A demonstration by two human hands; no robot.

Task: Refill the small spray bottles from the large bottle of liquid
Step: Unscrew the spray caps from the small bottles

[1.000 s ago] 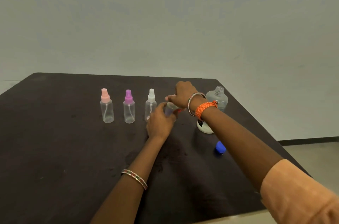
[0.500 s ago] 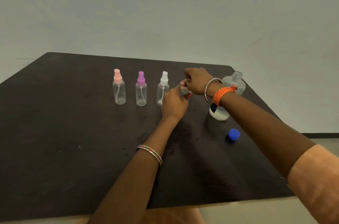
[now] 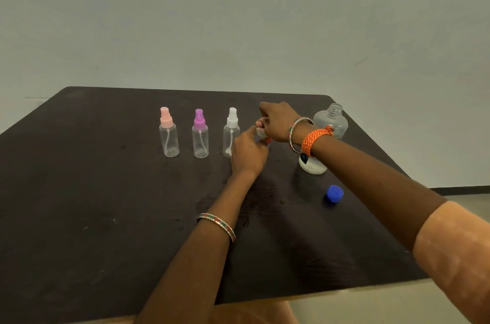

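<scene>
Three small clear spray bottles stand in a row on the dark table: one with a pink top, one with a purple top, one with a white top. A fourth small bottle is almost hidden between my hands. My left hand grips its body from the near side. My right hand pinches its top from above; a bit of red shows there. The large clear bottle stands uncapped behind my right wrist. Its blue cap lies on the table nearer to me.
A grey wall rises behind the table. The table's right edge runs close past the large bottle, with floor beyond it. The near edge lies just below my forearms.
The camera view has shifted, so everything sits in a different place in the frame. Both hands stay on the fourth small bottle, the right hand still working at its top.
</scene>
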